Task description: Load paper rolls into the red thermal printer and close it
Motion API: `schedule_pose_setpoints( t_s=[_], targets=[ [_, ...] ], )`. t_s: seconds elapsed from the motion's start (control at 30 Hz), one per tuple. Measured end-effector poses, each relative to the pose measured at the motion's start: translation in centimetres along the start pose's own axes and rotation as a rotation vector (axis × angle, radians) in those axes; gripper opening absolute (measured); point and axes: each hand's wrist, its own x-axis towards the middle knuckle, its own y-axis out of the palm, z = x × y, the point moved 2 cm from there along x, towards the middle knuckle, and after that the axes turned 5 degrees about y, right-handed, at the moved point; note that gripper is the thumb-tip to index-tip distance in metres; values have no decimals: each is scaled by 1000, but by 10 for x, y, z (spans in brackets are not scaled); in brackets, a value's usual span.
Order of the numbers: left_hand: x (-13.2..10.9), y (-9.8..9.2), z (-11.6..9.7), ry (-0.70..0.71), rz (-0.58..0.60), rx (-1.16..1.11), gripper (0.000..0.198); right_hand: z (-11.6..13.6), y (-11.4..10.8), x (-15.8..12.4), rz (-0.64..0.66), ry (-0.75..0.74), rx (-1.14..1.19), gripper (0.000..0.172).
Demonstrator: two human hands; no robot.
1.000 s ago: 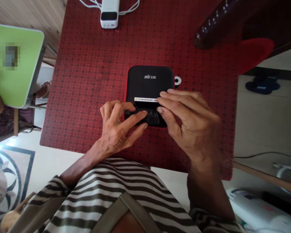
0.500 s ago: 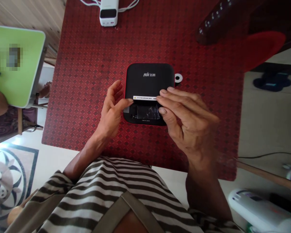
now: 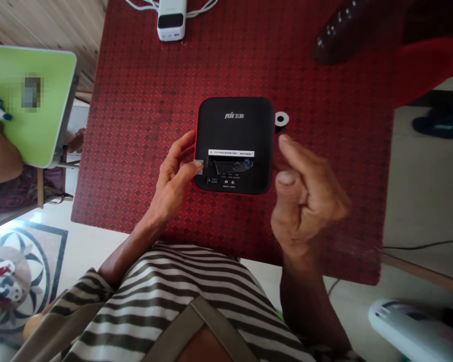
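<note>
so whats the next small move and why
Perhaps the right hand could pinch the shiny strip on the black box: the strip looks wrinkled, that hand is curled beside the box, and the left hand has its thumb at the left edge.

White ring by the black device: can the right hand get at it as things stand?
Likely yes: the right hand sits close to the white ring, and nothing visible seems to block its way.

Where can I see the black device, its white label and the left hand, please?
Black device point(image 3: 234, 136): head view, middle of top.
White label point(image 3: 231, 154): head view, middle of strip.
Left hand point(image 3: 172, 176): head view, middle of hand.
</note>
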Motion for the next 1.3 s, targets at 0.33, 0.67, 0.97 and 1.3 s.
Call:
schedule_pose_setpoints(
  t_s=[0.33,0.67,0.97,1.3],
  targets=[
    [2,-9,-10,-38,37,-43,84,3,10,-31,-135,284,-39,45],
    [2,-19,-10,-62,-1,-26,81,9,12,-39,-119,319,-9,41],
    [0,-11,-10,-76,-27,-258,75,10,12,-31,-124,406,130,42],
    [5,-7,-29,-205,-55,-342,64,5,17,-32,-154,417,205,37]
  ],
)
